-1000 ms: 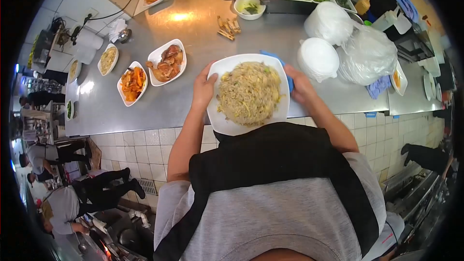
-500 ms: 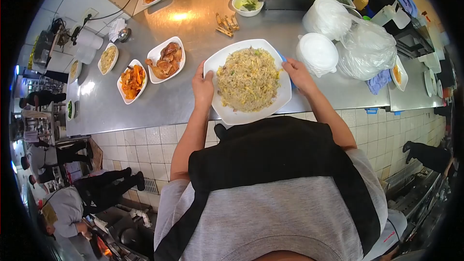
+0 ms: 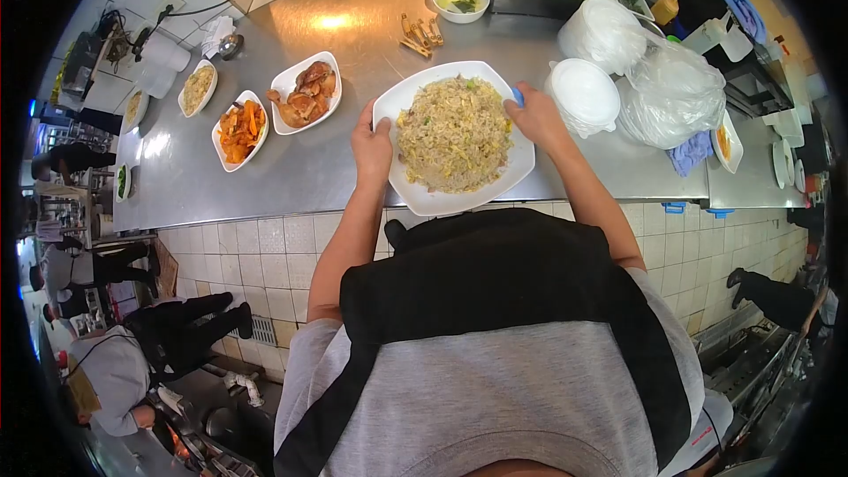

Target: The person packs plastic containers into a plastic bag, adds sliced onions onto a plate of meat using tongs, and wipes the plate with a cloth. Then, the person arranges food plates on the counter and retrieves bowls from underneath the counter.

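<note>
A white square plate heaped with fried rice is between my hands, at the counter's near edge. My left hand is closed on its left rim, thumb on top. My right hand grips the upper right rim. A small blue thing shows by the right fingers; I cannot make out what it is. Left of the plate stand a white dish of browned chicken pieces and a dish of orange food pieces.
Wooden clothespins and a bowl with green leaves lie beyond the plate. White foam containers and a plastic bag are on the right. A rice dish stands far left. A co-worker is at the lower left.
The view has shifted slightly. The orange-food dish and another person's hand at the top left are out of view. My hands still hold the plate, which sits slightly higher in view.
</note>
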Demonstrator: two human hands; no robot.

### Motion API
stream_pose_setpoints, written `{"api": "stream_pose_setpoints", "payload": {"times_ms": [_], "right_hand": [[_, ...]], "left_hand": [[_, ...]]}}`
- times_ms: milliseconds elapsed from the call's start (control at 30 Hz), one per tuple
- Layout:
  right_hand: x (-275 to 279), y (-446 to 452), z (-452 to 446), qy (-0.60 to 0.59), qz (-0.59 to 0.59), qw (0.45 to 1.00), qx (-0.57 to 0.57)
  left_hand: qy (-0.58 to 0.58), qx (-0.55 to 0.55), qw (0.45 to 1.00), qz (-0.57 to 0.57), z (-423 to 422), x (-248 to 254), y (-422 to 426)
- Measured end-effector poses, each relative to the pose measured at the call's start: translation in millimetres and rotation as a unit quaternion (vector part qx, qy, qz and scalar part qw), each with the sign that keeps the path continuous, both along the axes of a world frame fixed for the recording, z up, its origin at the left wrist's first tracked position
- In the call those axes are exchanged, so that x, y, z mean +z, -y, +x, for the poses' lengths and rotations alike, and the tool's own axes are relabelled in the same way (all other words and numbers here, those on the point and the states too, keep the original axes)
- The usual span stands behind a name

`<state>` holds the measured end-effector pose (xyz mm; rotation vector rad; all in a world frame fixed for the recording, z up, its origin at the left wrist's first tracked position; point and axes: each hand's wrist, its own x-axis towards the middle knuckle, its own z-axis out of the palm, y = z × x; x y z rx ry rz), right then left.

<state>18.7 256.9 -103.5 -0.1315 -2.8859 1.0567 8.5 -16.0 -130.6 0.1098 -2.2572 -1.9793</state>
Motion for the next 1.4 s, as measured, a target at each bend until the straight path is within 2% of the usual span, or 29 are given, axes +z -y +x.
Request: {"api": "stream_pose_setpoints", "payload": {"times_ms": [133, 233, 333, 433, 533, 633, 733, 833, 933, 967, 1000, 1067, 1100, 1167, 1233, 1300, 1367, 1400], "right_hand": [[2, -1, -14, -0.033, 0.077, 0.996, 0.011], [19, -6, -19, 0.012, -0.103, 0.991, -0.085], [16, -1, -14, -0.060, -0.014, 0.998, -0.026], [9, 2, -26, -0.019, 0.021, 0.999, 0.022], [8, 3, -44, -0.046, -0.008, 0.998, -0.039], [25, 4, -44, -0.007, -0.075, 0.997, -0.036], [0, 3, -50, -0.044, 0.016, 0.996, 0.071], [-8, 0, -66, -0.094, 0.059, 0.994, -0.001], [2, -12, -78, -0.163, 0.008, 0.985, -0.049], [4, -16, -77, -0.237, 0.065, 0.969, -0.039], [8, -19, -73, -0.311, 0.119, 0.943, -0.025], [36, -12, -52, -0.337, 0.176, 0.925, -0.015], [54, 1, -39, -0.358, 0.146, 0.922, 0.002], [89, 34, -13, -0.380, 0.075, 0.921, 0.050], [104, 67, 13, -0.368, -0.002, 0.921, 0.127], [106, 85, 33, -0.333, -0.028, 0.920, 0.204], [100, 99, 53, -0.288, -0.029, 0.917, 0.275], [93, 104, 60, -0.263, -0.037, 0.911, 0.315]], "left_hand": [[-0.009, 0.005, 1.000, -0.004, 1, -6, 1], [-0.003, 0.017, 1.000, -0.008, 1, -4, 1], [0.011, 0.017, 1.000, -0.004, 1, -4, 1], [0.010, 0.026, 1.000, -0.005, 2, -3, 0], [0.004, 0.026, 1.000, -0.005, 4, -3, 1], [-0.002, 0.018, 1.000, -0.013, -4, -12, 4], [-0.009, -0.011, 0.999, -0.042, -16, -12, 10], [-0.002, -0.038, 0.998, -0.053, -36, -13, 15], [-0.007, -0.051, 0.998, -0.032, -44, -16, 16], [-0.012, -0.047, 0.999, -0.021, -43, -18, 16], [-0.029, -0.019, 0.999, -0.020, -40, -25, 14], [-0.041, 0.063, 0.997, -0.028, -26, -22, 2], [-0.032, 0.114, 0.992, -0.037, -17, -12, -8], [0.024, 0.184, 0.981, 0.063, -27, -34, -29], [-0.062, 0.216, 0.974, 0.029, -27, -41, -45], [-0.004, 0.064, 0.961, 0.267, -22, -51, -49], [0.104, -0.098, 0.938, 0.317, 36, -4, -23], [0.122, -0.208, 0.923, 0.300, 56, -12, -7]]}}
